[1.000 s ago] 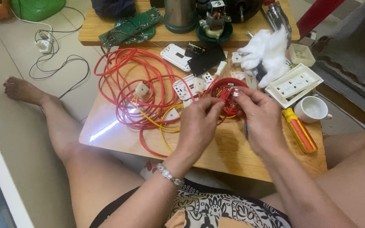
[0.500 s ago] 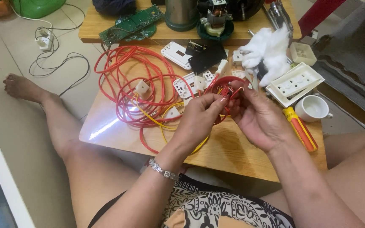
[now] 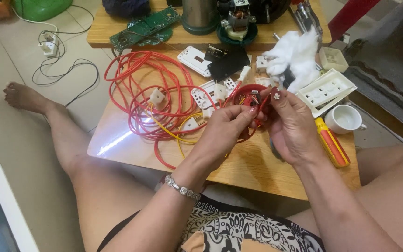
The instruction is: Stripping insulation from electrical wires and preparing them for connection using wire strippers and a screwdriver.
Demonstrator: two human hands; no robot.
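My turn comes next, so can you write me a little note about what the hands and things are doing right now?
Left hand: fingertips pinch the round red socket case.
Right hand: steadies the case from the other side.
The case is open, with wires showing inside.
The red cable lies coiled on the wooden table.
The screwdriver lies untouched beside the right hand.
The case is not closed yet.

Wood, plastic and fluff

Matt wooden worktop [image 3: 262,168] with a glare patch; glossy red plastic cable [image 3: 141,88]; fluffy white cotton [image 3: 295,60]; smooth white cup [image 3: 343,119].
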